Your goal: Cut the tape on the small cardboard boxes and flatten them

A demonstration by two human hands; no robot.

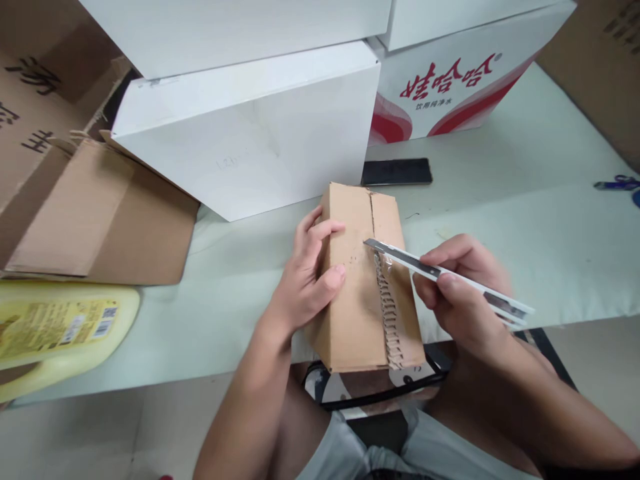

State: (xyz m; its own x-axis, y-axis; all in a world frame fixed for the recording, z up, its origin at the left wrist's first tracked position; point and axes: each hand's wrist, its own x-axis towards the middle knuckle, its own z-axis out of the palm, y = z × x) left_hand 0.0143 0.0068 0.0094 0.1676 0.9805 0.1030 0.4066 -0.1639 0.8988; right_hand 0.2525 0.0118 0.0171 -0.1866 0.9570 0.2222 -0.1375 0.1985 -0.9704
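Observation:
A small brown cardboard box (353, 300) lies near the front edge of the table. My left hand (310, 270) grips its left side, with the thumb and fingertips bent over the top face. In my right hand (465, 293) is a white box cutter (417, 264), held between thumb and fingers with its blade out. The blade tip is at the box's top face, close to the seam; whether it touches the board I cannot tell. Below the tip, a strip along the seam is torn, baring the corrugated layer (389, 310). Above it the seam shows as a dark line.
Behind the box stand white cartons (250, 140), one with red print (450, 93). A black phone (397, 171) lies before them. At left are an open brown carton (145, 220) and a yellow jug (65, 320). Blue-handled scissors (617, 183) lie at the far right.

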